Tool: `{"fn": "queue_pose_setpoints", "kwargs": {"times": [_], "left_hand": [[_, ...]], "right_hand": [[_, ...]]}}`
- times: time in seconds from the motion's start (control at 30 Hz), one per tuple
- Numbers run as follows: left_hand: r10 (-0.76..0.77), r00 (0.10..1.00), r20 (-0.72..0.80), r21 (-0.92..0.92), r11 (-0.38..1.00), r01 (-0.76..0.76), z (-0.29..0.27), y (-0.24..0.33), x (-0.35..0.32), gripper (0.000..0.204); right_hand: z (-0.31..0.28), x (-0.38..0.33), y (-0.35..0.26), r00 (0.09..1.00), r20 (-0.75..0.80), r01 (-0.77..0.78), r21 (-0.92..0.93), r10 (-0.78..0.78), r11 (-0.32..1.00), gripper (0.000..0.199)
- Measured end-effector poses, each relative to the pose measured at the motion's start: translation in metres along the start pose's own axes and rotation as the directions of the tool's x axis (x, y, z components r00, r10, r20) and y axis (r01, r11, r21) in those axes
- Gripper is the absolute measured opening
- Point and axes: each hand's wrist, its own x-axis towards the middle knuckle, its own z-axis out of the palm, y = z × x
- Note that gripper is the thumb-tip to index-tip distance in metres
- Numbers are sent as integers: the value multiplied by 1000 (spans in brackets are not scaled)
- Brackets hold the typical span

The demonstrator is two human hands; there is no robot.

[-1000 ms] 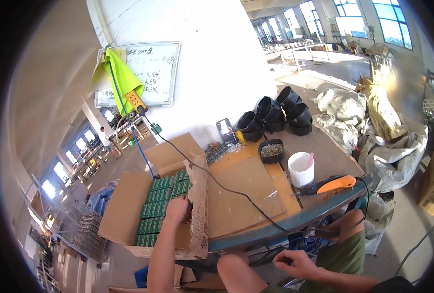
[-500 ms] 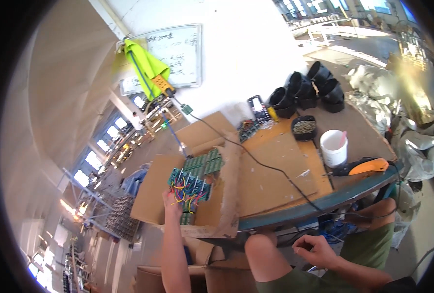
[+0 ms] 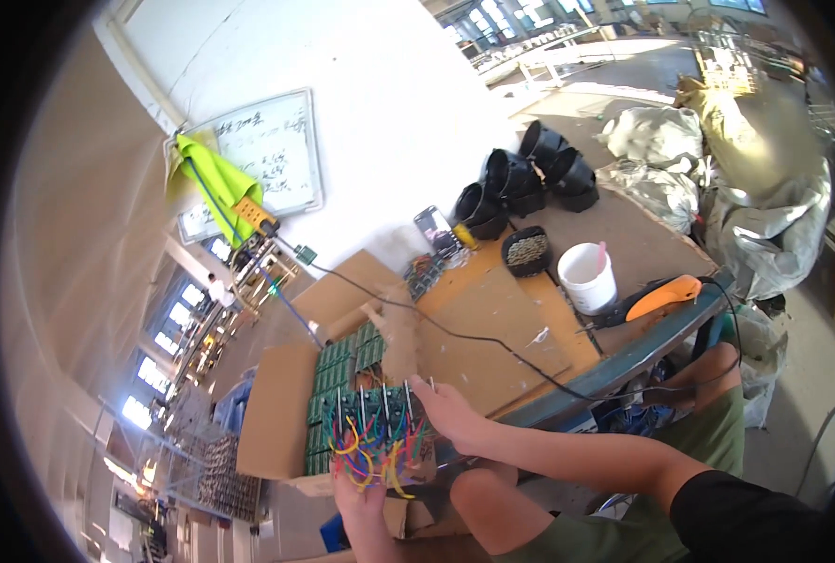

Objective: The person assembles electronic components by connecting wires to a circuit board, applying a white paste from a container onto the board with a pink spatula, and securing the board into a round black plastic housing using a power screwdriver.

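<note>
A green circuit board panel (image 3: 370, 413) bristles with red, blue and yellow wires and several upright metal strips. My left hand (image 3: 359, 495) is closed on its near edge from below, with the fingers partly hidden behind wires. My right hand (image 3: 445, 413) grips the panel's right edge, thumb uppermost; its other fingers are mostly hidden. Beneath and behind the panel is an open cardboard box (image 3: 276, 413), where more green circuit boards (image 3: 335, 361) lie in rows.
On the workbench (image 3: 614, 352) are a cardboard sheet (image 3: 492, 324), black tubs (image 3: 513, 183), a bowl of small metal parts (image 3: 528, 251), a white bucket (image 3: 586, 279) and an orange-handled power tool (image 3: 663, 296). A black cord (image 3: 474, 328) crosses the bench. Sacks (image 3: 765, 239) stand at right.
My right hand has come up from beside my knee to the panel's right edge. My left hand has brought the panel nearer to me. The head view has shifted.
</note>
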Motion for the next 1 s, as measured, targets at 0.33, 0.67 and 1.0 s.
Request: {"fn": "queue_pose_setpoints", "kwargs": {"times": [0.33,0.67,1.0], "left_hand": [[84,673,735,668,-264,-696,118,23,-31,84],[-87,699,710,686,-140,-714,99,-29,30,91],[-179,725,665,736,-7,-677,70,-9,81,91]], "right_hand": [[-45,-2,-8,811,-160,348,-640,-563,685,46],[-18,-8,-2,806,-107,360,-691,-582,626,41],[5,55,21,853,-173,223,-732,-492,643,50]]}}
